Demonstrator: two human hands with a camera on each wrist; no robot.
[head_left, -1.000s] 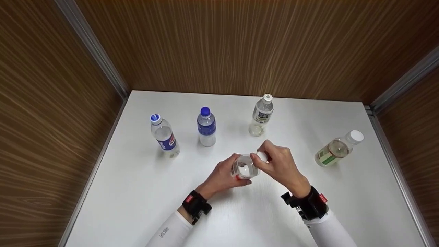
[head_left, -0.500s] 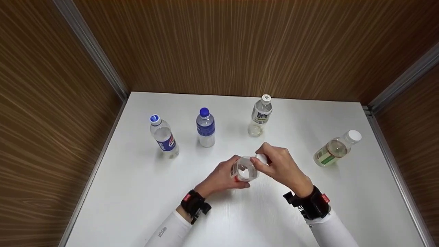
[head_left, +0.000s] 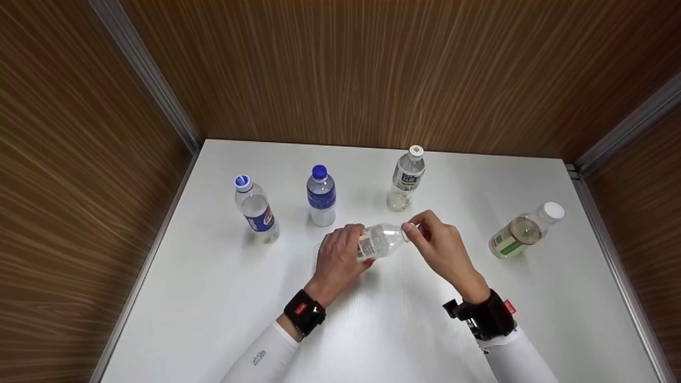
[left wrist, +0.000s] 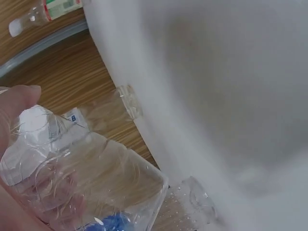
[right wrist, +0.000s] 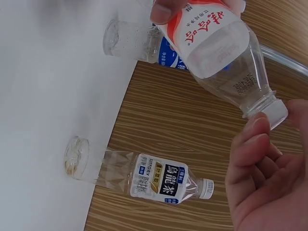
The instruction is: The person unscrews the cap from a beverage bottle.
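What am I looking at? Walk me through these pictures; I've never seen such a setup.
No machine here: someone works bare-handed. One picture comes from a camera worn on the head, looking forward and down; the other two come from cameras worn on each wrist. The left hand grips a tilted, clear Wahaha water bottle; the right hand pinches its white cap. On the white table stand a Pepsi bottle, a solid-blue-capped bottle, a Suntory oolong tea bottle and a green-labelled bottle.

At lower centre the tabletop (head_left: 383,340) leaves a passage; the Wahaha bottle (head_left: 379,241) blocks mid-frame, the Suntory oolong bottle (head_left: 407,181) upper centre.
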